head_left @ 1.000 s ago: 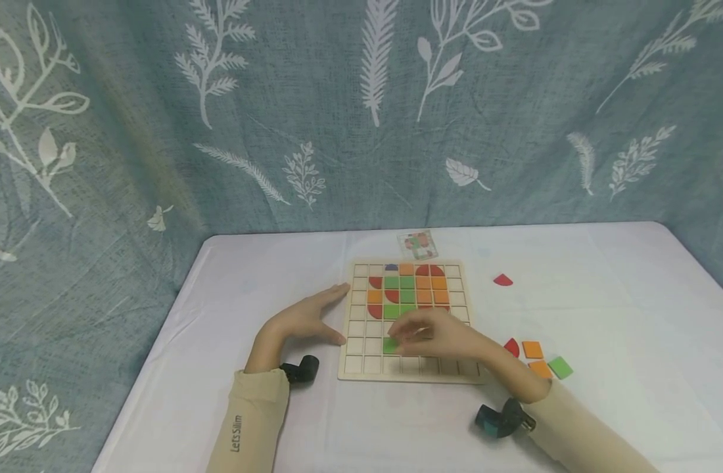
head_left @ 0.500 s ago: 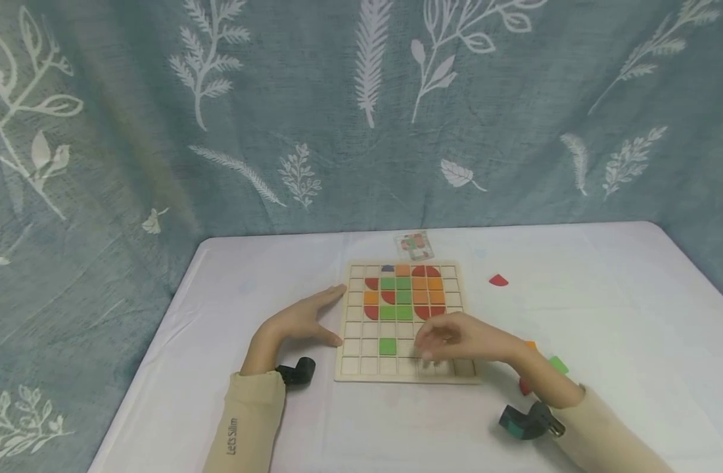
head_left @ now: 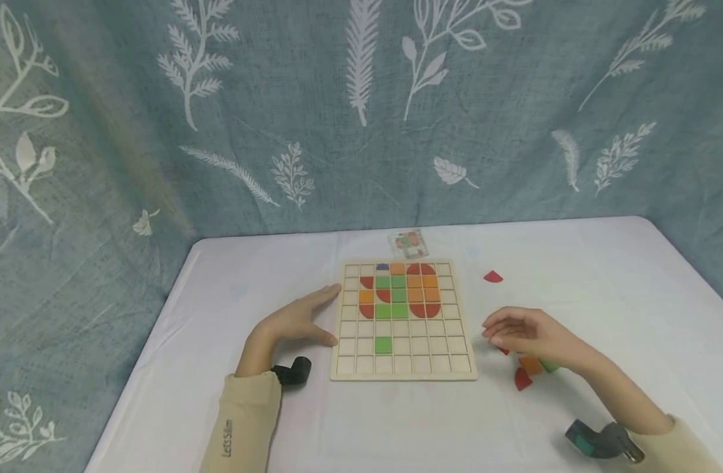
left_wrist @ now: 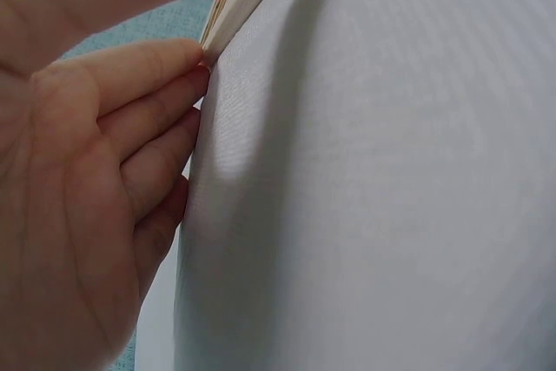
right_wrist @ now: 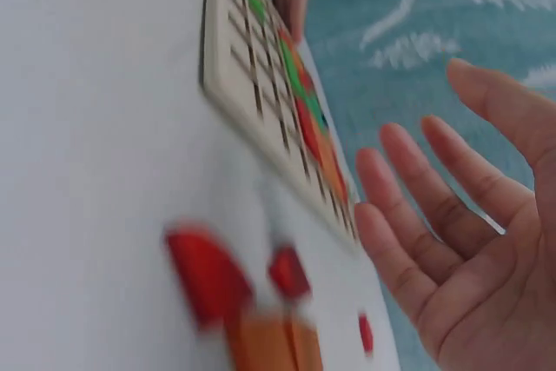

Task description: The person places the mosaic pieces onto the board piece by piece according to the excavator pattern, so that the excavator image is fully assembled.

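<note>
A wooden grid board (head_left: pixel 420 363) lies on the table with orange and green square tiles and red quarter-circle tiles in its upper cells. One green tile (head_left: pixel 383 345) sits apart, lower on the grid. My left hand (head_left: pixel 296 320) touches the board's left edge, thumb and fingers spread along it. To the right of the board, my right hand (head_left: pixel 536 335) hovers over loose tiles, among them an orange tile (head_left: pixel 530 365) and a red quarter-circle tile (head_left: pixel 522 379). Its fingers (right_wrist: pixel 452 223) are spread and bare in the right wrist view. Part of this small pile is hidden under the hand.
A small patterned card (head_left: pixel 407 244) lies behind the board. Another red quarter-circle tile (head_left: pixel 493 276) lies alone to the board's right. Behind the white tablecloth (head_left: pixel 409 420) hangs a blue-green leaf-print curtain (head_left: pixel 314 98).
My right hand has moved from the lone green tile on the board rightward to the loose tiles. That green tile stays in its cell. The left hand keeps its place at the edge.
</note>
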Demonstrator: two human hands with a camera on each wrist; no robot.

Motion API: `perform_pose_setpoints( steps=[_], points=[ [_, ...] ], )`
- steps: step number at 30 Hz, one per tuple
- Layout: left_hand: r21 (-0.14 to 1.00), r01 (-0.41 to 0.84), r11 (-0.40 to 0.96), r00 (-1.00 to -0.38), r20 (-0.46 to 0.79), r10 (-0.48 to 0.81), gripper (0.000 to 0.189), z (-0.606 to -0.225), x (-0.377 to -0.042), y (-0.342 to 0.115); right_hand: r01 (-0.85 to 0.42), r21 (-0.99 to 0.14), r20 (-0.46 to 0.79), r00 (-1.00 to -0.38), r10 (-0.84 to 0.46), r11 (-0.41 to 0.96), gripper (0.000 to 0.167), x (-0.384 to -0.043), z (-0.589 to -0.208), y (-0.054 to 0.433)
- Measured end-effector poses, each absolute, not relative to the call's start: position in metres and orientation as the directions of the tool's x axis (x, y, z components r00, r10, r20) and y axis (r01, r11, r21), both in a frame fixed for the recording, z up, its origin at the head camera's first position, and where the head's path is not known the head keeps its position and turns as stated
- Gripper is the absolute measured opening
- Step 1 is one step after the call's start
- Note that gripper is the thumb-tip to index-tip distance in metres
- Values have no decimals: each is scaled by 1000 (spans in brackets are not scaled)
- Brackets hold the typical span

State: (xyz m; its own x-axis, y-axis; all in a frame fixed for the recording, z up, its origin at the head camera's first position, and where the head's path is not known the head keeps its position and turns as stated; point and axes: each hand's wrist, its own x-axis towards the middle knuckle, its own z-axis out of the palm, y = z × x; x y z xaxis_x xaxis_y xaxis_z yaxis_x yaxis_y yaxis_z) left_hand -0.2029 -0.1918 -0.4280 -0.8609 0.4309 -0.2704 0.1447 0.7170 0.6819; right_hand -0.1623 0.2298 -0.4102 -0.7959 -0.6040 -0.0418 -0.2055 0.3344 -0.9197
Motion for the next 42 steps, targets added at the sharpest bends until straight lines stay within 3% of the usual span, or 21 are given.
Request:
perform_pose_setpoints(
  steps=[6, 14, 23, 34, 42],
  points=[
    [682, 139, 718, -863, -272, 425, 104, -425, -204, -191, -222, -851, -29, -884, -466, 475, 28, -148, -413, 267],
    [689, 127, 714, -861, -281, 424, 102, -426, -202, -193, -291, -762, -15, -885, -466, 578, 33, -134, -421, 279],
    [701, 123, 702, -858, -280, 431, 103, -425, -201, -193, -238, -632, -102, -918, -383, 738, 39, -127, -420, 272],
    [692, 117, 712, -862, -286, 420, 101, -422, -198, -192, -357, -545, -42, -892, -450, 758, 35, -127, -425, 271],
    [686, 117, 719, -867, -283, 411, 100, -423, -199, -192, -323, -599, -50, -898, -436, 733, 35, -132, -422, 273]
  ],
)
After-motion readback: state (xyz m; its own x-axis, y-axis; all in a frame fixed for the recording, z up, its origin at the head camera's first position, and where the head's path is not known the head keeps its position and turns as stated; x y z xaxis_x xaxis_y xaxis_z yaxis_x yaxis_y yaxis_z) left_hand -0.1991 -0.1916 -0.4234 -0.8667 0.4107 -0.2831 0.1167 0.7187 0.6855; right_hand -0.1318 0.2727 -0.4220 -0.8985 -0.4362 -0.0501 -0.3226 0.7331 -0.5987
